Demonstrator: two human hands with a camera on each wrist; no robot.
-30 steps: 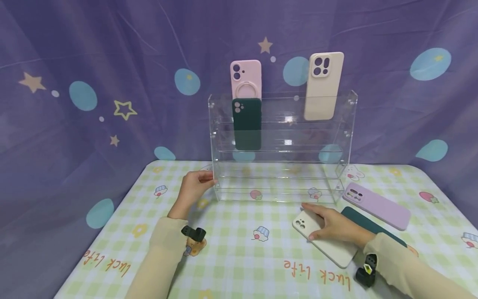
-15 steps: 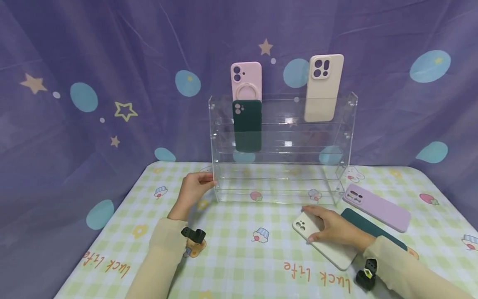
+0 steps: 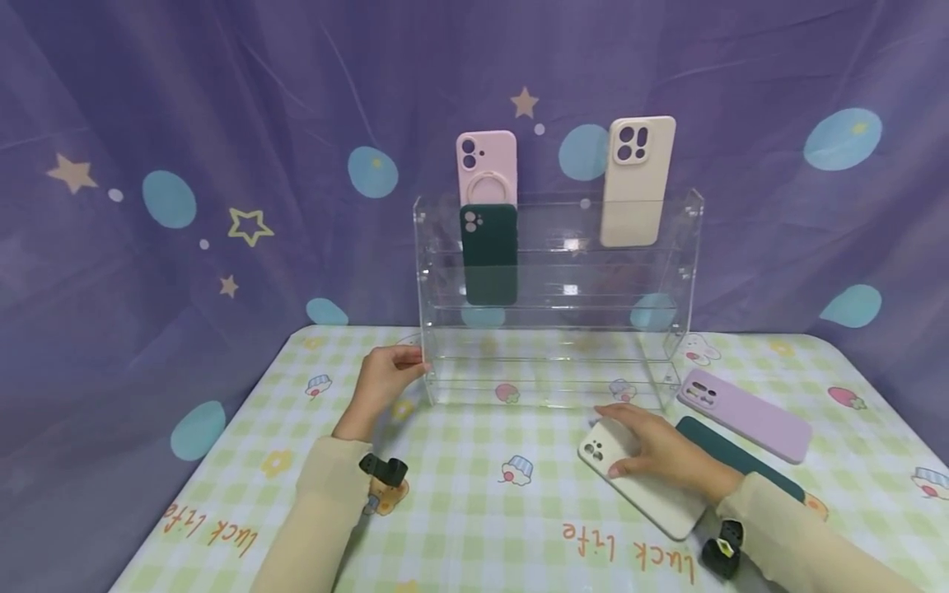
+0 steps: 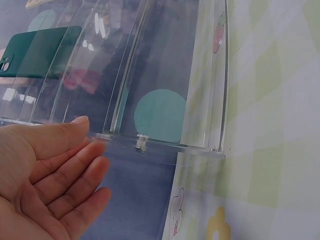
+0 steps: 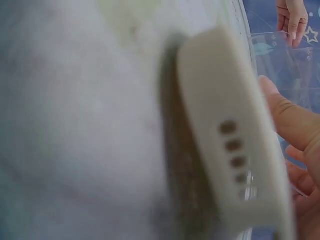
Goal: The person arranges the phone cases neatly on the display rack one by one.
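Table: a table (image 3: pixel 474 527) under a green-and-white checked cloth printed with small cartoon sweets and the orange words "luck life"; it fills the lower part of the head view
Backdrop: a purple curtain (image 3: pixel 185 123) with stars and pale blue dots hangs behind the table
Rack: a clear acrylic tiered rack (image 3: pixel 558 325) stands upright at the back of the table; a pink case (image 3: pixel 486 165) and a beige case (image 3: pixel 636 179) stand on its top tier; a dark green case (image 3: pixel 488 254) stands one tier lower, under the pink one
Loose cases: a lilac case (image 3: pixel 745 403) and a second dark green case (image 3: pixel 734 461) lie flat on the cloth to the right of the rack, just beside each other
Left hand: the left hand (image 3: pixel 381 380) is at the rack's lower left corner; its fingers (image 4: pixel 65 172) are nearly straight and held together, thumb tip against the acrylic edge; it grips nothing
Right hand: the right hand (image 3: pixel 663 451) lies on a cream case (image 3: pixel 639 484) resting flat on the cloth in front of the rack's right end; fingers loosely spread over its upper half, thumb at its near edge; whether they pinch it or only rest on it cannot be told; the right wrist view is too blurred to settle it
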